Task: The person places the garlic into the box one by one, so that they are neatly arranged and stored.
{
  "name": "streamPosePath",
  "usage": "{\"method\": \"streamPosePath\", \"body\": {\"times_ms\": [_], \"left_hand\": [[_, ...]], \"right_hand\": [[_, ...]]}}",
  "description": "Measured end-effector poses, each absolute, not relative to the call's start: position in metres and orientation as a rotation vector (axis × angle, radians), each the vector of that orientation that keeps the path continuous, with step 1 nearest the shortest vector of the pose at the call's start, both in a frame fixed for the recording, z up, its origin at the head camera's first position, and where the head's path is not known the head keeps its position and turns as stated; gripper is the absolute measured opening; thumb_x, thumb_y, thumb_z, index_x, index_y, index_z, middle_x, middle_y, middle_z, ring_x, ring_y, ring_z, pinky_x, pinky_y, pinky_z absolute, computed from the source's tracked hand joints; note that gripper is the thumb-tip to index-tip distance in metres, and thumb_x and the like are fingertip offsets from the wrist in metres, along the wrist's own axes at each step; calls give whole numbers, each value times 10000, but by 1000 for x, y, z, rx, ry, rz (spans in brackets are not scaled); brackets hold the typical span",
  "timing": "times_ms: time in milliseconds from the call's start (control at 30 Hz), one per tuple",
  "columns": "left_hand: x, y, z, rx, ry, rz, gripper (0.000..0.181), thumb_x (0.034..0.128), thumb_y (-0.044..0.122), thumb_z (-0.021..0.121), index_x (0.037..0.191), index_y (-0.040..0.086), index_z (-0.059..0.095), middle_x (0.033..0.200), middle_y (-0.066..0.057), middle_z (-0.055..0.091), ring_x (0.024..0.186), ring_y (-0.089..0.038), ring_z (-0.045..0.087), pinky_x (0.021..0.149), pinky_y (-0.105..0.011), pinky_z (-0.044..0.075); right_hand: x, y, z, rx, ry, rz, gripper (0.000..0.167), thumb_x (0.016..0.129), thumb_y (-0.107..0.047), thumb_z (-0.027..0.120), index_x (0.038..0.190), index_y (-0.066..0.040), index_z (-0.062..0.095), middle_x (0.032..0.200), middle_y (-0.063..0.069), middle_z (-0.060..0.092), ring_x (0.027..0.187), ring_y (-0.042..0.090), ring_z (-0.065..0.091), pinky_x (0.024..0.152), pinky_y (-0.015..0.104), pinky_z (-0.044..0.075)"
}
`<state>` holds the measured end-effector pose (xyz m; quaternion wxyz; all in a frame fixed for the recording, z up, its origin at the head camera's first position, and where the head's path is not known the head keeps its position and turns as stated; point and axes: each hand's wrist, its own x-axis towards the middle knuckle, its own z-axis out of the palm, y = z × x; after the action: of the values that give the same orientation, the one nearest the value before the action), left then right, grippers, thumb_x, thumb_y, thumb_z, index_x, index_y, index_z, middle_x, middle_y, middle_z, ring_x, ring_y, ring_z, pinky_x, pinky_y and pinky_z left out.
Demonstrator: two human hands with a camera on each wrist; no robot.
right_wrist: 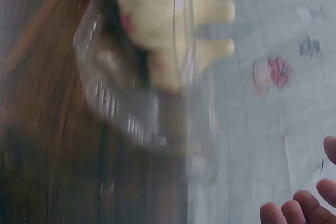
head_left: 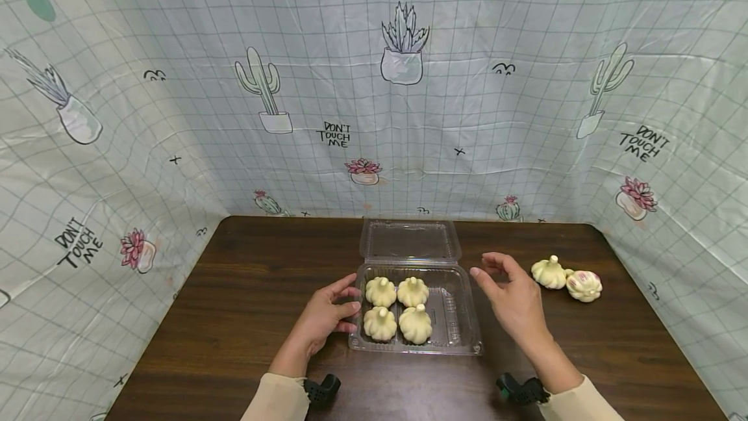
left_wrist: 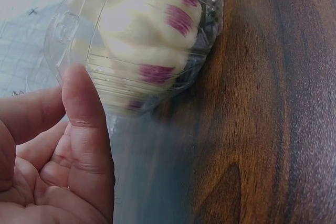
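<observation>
A clear plastic clamshell container (head_left: 452, 317) lies on the table with its lid (head_left: 409, 239) folded back. Several garlic bulbs (head_left: 380, 323) fill its left and middle, stems up, while its right part holds none. My left hand (head_left: 324, 314) rests at the container's left side, thumb and fingertips at the rim; in the left wrist view the thumb (left_wrist: 86, 124) overlaps the plastic edge. Just right of the container, my right hand (head_left: 514, 301) hovers with fingers loosely bent and nothing in them. Its fingertips (right_wrist: 294, 211) stand apart from the container in the blurred right wrist view.
Two more garlic bulbs lie close together at the right: one upright (head_left: 548, 272) and one on its side with purple marks (head_left: 584, 286). A patterned curtain (head_left: 310, 83) surrounds the back and sides of the brown wooden table (head_left: 280, 245).
</observation>
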<state>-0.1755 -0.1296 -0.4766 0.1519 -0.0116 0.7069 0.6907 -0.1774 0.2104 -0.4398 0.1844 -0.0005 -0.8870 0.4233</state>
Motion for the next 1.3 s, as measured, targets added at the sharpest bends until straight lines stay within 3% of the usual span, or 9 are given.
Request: {"method": "streamPosePath", "body": {"times_ms": [167, 267, 400, 500, 633, 1000, 1300], "left_hand": [[-175, -130, -477, -36, 2029, 1982, 632, 1021, -25, 631, 1613, 56, 426, 1431, -250, 554, 926, -214, 624, 630, -261, 607], [-175, -130, -477, -37, 2028, 1985, 631, 1022, -24, 632, 1613, 54, 426, 1430, -251, 554, 925, -217, 623, 629, -261, 607], [-175, -131, -478, -36, 2026, 1985, 632, 1023, -18, 634, 1614, 59, 425, 1435, -251, 553, 936, -224, 628, 633, -265, 610], [-175, -131, -479, -35, 2025, 1983, 632, 1025, -14, 635, 1616, 63, 423, 1438, -252, 551, 945, -231, 631, 635, -268, 612], [-175, -131, -479, -34, 2024, 1983, 634, 1027, -13, 633, 1619, 65, 420, 1440, -253, 548, 943, -232, 630, 633, -269, 611], [-176, -131, -478, -32, 2025, 1971, 628, 1031, -10, 627, 1619, 71, 422, 1426, -241, 549, 929, -219, 622, 638, -276, 612], [-176, -131, -477, -31, 2032, 1968, 625, 1031, -9, 630, 1617, 72, 426, 1426, -243, 552, 928, -218, 626, 640, -280, 616]], "right_hand": [[-179, 237, -439, -112, -2479, 1217, 512, 1004, -291, 750, 1435, -65, 592, 1374, 180, 650, 1226, 361, 642, 765, -9, 411], [-180, 252, -439, -178, -2487, 1215, 603, 1012, -336, 731, 1511, -67, 525, 1450, 211, 590, 1290, 400, 604, 766, 4, 406], [-183, 271, -439, -263, -2476, 1225, 679, 1019, -361, 709, 1572, -64, 450, 1520, 227, 527, 1374, 410, 538, 941, 243, 550], [-185, 283, -442, -323, -2457, 1228, 701, 1022, -345, 702, 1596, -67, 412, 1545, 221, 504, 1415, 389, 490, 1064, 474, 516], [-190, 297, -448, -377, -2453, 1204, 711, 1022, -331, 693, 1614, -78, 390, 1559, 230, 492, 1383, 424, 515, 1082, 559, 486], [-201, 314, -467, -435, -2473, 1161, 706, 1023, -307, 678, 1605, -38, 383, 1576, 282, 453, 1263, 522, 546, 998, 594, 422], [-205, 316, -474, -484, -2519, 1170, 742, 1023, -319, 669, 1608, -4, 339, 1565, 319, 448, 1425, 524, 433, 1103, 643, 375]]}}
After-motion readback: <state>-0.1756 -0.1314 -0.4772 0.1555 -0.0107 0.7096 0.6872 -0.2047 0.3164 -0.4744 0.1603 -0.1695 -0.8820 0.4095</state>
